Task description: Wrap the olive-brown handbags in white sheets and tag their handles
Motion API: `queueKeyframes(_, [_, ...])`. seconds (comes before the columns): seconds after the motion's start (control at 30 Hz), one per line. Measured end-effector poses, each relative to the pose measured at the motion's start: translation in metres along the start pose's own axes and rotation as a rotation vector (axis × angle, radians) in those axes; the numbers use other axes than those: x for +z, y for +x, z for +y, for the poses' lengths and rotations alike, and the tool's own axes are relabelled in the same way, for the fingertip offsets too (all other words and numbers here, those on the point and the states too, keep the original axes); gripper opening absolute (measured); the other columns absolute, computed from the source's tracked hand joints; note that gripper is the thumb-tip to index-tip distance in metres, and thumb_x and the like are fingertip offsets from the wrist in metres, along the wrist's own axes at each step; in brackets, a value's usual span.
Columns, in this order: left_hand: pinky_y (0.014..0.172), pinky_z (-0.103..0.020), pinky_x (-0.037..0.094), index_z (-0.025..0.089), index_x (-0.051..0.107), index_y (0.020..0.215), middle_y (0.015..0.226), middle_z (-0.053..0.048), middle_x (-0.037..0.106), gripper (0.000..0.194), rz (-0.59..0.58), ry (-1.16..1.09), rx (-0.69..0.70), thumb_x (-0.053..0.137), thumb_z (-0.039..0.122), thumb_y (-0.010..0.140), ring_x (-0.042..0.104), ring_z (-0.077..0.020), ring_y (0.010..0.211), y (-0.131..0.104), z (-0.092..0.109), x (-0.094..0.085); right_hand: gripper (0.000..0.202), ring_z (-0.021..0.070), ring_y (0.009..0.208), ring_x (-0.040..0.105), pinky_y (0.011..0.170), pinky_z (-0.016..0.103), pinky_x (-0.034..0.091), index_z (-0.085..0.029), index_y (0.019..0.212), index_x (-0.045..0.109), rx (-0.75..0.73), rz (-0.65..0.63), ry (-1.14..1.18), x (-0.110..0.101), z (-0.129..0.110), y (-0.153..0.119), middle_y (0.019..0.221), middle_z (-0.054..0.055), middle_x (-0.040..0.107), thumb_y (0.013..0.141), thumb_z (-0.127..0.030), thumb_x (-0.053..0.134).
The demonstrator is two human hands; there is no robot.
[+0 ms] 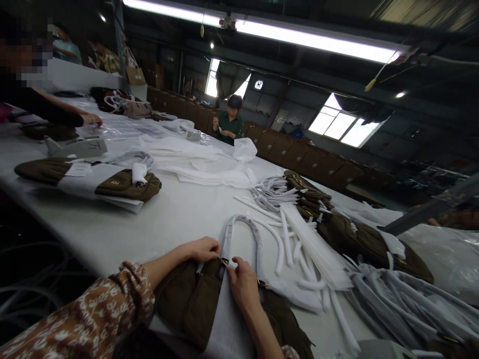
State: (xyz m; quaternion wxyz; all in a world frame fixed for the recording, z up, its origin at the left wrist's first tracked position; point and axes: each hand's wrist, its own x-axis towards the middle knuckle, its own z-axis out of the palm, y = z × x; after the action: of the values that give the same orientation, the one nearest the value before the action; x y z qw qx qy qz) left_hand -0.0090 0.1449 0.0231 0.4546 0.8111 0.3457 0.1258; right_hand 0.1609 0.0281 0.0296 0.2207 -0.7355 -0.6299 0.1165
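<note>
An olive-brown bag [190, 304] lies at the near table edge, with white wrapping paper [226, 319] down its middle. Its handle [242, 219], wrapped in pale material, arches up beyond both hands. My left hand [205, 249] is closed at the left base of the handle, thumb and fingers pressed together beside a metal ring [223, 261]. Just right of that ring is my right hand [242, 280], its fingers bent over the white paper and its thumb and fingertip close together. What lies between the right fingertips is too small to make out.
Another wrapped olive bag [123, 183] lies at the left. White foam tubes [286, 239], wrapped handles [275, 192] and more olive bags [359, 239] cover the right side. People work at the far end and left.
</note>
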Motion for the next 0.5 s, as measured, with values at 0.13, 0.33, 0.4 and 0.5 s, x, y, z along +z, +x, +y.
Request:
queueKeyframes(0.13, [0.065,-0.024,0.041,0.017,0.058,0.080,0.073,0.001,0.059,0.015,0.104,-0.171,0.003,0.050,0.026,0.071,0.052,-0.0144,0.068,-0.012,0.010,-0.008,0.028,0.0181,0.069,0.062,0.067,0.026,0.042,-0.017,0.103,0.068,-0.077,-0.007,0.235,-0.012,-0.007,0.007,0.077,0.005,0.068,0.079,-0.019,0.055])
queueKeyframes(0.33, [0.072,-0.026,0.048,0.018,0.053,0.082,0.075,0.001,0.059,0.019,0.078,-0.469,0.013,0.049,0.035,0.073,0.058,-0.0141,0.074,-0.010,0.023,0.010,0.023,0.0162,0.064,0.058,0.062,0.025,0.039,-0.019,0.080,0.069,-0.135,-0.014,0.459,-0.009,-0.024,0.018,0.070,0.002,0.067,0.083,-0.035,0.052])
queueKeyframes(0.4, [0.073,-0.026,0.049,0.018,0.052,0.081,0.080,-0.001,0.061,0.020,0.088,-0.531,0.001,0.050,0.036,0.074,0.059,-0.0144,0.078,-0.006,0.020,0.016,0.023,0.0166,0.066,0.058,0.063,0.025,0.039,-0.019,0.073,0.067,-0.139,-0.004,0.456,-0.006,-0.023,0.017,0.070,0.002,0.067,0.082,-0.035,0.053])
queueKeyframes(0.5, [0.070,-0.026,0.048,0.016,0.056,0.086,0.083,-0.002,0.063,0.027,0.120,-0.575,-0.019,0.057,0.040,0.073,0.059,-0.0150,0.079,-0.003,0.014,0.021,0.026,0.0171,0.065,0.058,0.064,0.026,0.039,-0.019,0.072,0.067,-0.106,0.016,0.465,-0.001,-0.018,0.014,0.069,0.002,0.067,0.082,-0.037,0.052])
